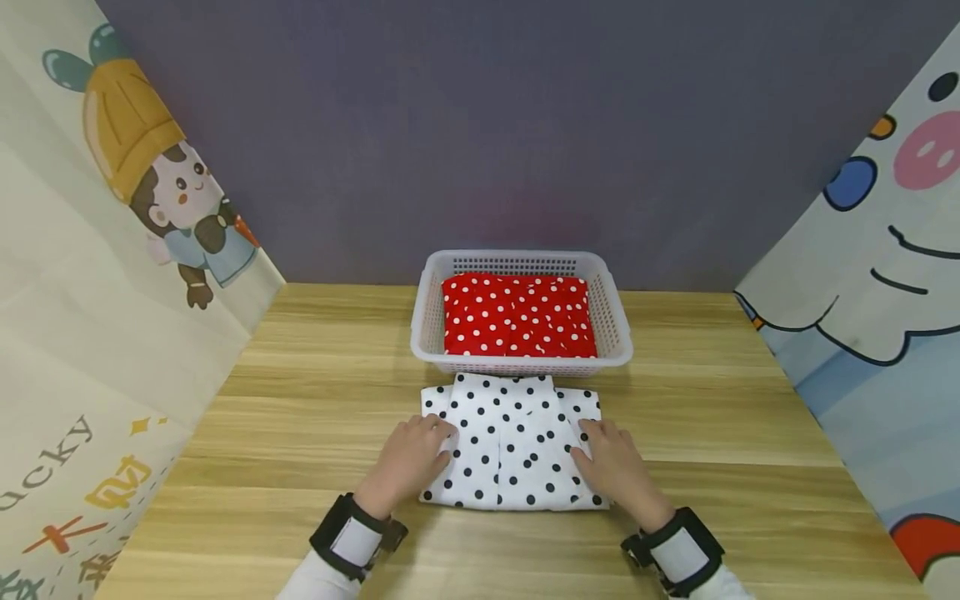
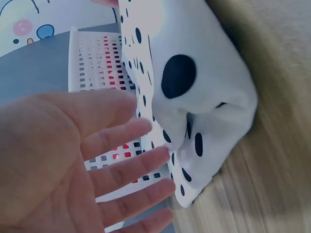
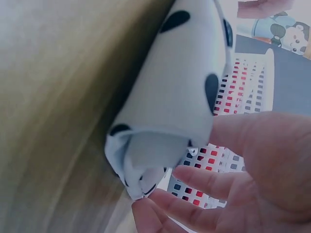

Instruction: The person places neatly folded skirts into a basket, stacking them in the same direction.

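Note:
A folded white cloth with black dots (image 1: 517, 450) lies on the table, its layers showing as a thick rolled edge in both wrist views. On its left side rests my left hand (image 1: 408, 458); in the left wrist view that hand (image 2: 73, 160) has its fingers spread and nearly straight, the tips against the dotted fabric. My right hand (image 1: 618, 462) touches the right side. In the right wrist view the right hand (image 3: 262, 170) has its thumb and fingers extended at the fold's end, without a clear grip. Part of the thumb is hidden behind the fabric.
Just behind the cloth stands a white perforated plastic basket (image 1: 617, 333), holding a folded red cloth with white dots (image 1: 517, 317). The wooden table (image 1: 315, 400) meets a dark grey wall (image 1: 487, 125) at the back. Printed cartoon curtains (image 1: 67, 292) hang on both sides.

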Demonstrator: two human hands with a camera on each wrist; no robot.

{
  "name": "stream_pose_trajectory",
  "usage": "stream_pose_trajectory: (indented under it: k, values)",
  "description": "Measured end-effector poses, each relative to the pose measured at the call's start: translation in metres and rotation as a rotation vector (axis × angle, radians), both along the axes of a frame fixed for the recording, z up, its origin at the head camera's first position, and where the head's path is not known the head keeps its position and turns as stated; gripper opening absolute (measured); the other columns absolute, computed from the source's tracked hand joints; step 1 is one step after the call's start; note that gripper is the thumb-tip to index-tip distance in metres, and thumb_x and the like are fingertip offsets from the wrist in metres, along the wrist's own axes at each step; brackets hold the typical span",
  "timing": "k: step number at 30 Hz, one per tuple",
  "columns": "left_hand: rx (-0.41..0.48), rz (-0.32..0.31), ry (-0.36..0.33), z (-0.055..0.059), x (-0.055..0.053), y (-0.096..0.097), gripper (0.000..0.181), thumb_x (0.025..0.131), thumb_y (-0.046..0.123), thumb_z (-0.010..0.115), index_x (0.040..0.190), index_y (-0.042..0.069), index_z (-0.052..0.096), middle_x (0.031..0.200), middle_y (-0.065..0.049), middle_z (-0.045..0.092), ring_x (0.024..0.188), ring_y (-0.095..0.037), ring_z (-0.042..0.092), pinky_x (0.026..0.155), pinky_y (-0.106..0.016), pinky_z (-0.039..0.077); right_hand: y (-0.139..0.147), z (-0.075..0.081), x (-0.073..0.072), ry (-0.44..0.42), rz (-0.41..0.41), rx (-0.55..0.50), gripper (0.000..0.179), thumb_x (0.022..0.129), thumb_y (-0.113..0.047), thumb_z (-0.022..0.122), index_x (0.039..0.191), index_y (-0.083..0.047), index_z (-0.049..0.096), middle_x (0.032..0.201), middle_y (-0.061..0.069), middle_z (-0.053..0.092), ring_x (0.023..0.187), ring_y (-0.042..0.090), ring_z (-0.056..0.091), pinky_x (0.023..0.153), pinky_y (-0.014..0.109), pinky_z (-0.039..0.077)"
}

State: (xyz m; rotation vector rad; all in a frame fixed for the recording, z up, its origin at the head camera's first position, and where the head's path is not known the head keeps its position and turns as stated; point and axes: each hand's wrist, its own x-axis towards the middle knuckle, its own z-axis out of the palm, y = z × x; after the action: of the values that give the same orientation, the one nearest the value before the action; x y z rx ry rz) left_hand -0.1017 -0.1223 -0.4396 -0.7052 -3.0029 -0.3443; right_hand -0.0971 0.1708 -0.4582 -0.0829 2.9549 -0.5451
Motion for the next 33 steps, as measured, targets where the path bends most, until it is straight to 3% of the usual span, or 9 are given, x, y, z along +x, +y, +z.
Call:
stream_pose_trajectory:
  k: [5,11,18,24,33]
  values:
    - [0.016,0.079,-0.004,-0.001,-0.011,0.005,0.035,0.079,0.020,0.070,0.111,0.006,0.064,0.107,-0.013,0.062,0.094,-0.030,0.058,0.076,-0.041,0.050,0.001,0.005,-0.005,0.006,-0.001,-0.011,0.050,0.087,-0.024,0.060,0.128,0.001,0.048,0.120,0.026,0.050,0.105,0.043,0.050,0.085,0.055,0.044]
    - [0.043,0.227,-0.095,-0.001,-0.022,0.011,0.043,0.080,0.022,0.069,0.117,0.003,0.060,0.111,-0.018,0.057,0.096,-0.031,0.056,0.075,-0.041,0.051,0.003,0.010,-0.015,-0.010,-0.023,-0.022,0.053,0.087,-0.023,0.061,0.130,0.004,0.046,0.122,0.029,0.048,0.107,0.045,0.050,0.087,0.056,0.043]
    - [0.074,0.352,-0.176,0.000,-0.028,0.016,0.050,0.078,0.021,0.070,0.119,-0.004,0.056,0.104,-0.021,0.056,0.087,-0.030,0.054,0.066,-0.040,0.050,0.002,0.015,-0.023,-0.039,-0.066,-0.045,0.056,0.087,-0.023,0.060,0.132,0.006,0.042,0.127,0.031,0.044,0.112,0.046,0.047,0.089,0.056,0.042]
    - [0.094,0.436,-0.236,-0.003,-0.033,0.018,0.047,0.075,0.020,0.072,0.107,-0.011,0.057,0.096,-0.022,0.055,0.074,-0.027,0.052,0.057,-0.035,0.047,0.001,0.012,-0.025,-0.098,-0.083,-0.032,0.061,0.086,-0.024,0.060,0.132,0.010,0.039,0.127,0.032,0.041,0.111,0.046,0.046,0.089,0.057,0.042]
    - [0.118,0.512,-0.302,-0.003,-0.035,0.021,0.034,0.071,0.015,0.073,0.091,-0.007,0.057,0.081,-0.015,0.050,0.063,-0.024,0.049,0.050,-0.031,0.042,0.002,0.009,-0.025,-0.136,-0.097,0.016,0.069,0.085,-0.026,0.061,0.132,0.016,0.033,0.129,0.037,0.035,0.108,0.050,0.045,0.086,0.057,0.043]
